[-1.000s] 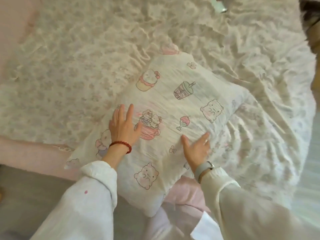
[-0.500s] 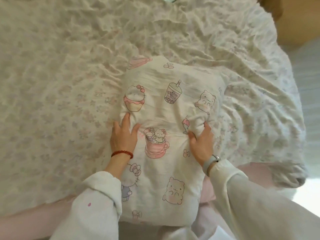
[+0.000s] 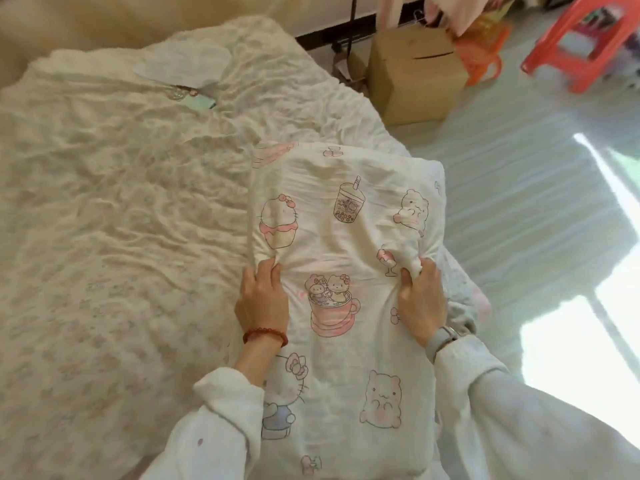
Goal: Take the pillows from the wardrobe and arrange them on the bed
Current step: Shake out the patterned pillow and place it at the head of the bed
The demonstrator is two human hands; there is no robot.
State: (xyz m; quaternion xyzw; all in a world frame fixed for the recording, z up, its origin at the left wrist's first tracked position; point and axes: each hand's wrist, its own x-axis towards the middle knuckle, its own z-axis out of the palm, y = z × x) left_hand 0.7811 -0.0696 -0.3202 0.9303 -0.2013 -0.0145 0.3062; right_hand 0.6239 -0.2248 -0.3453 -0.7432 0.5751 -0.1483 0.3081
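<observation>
The wide bed with its crumpled cream floral coverlet filled most of the view, and the task's thing lay at its right-hand edge: a plump white cotton pillow printed with pink cartoon cats, bears and cups, its far end on the coverlet and its near end toward the person. Whether the pillow rested fully on the mattress or was partly lifted could not be told. Beyond the bed's far corner stood a plain brown cardboard box and a red plastic stool, both well apart from the pillow.

The left hand had pinched a fold of the pillowcase at the pillow's left side, thumb and fingers closed on cloth; the right hand was clenched on a bunched fold at the right side.

The main risk seemed to be the grip itself — both hands appeared to hold only the loose case, not the filling, so a pull might have dragged the cover askew while the stuffing sagged. The pillow also sat close to the bed's right edge — a careless shove could have tipped it to the floor. A small pale green object lay far up the coverlet, too blurred to name; a pillow swung that way might have knocked it
</observation>
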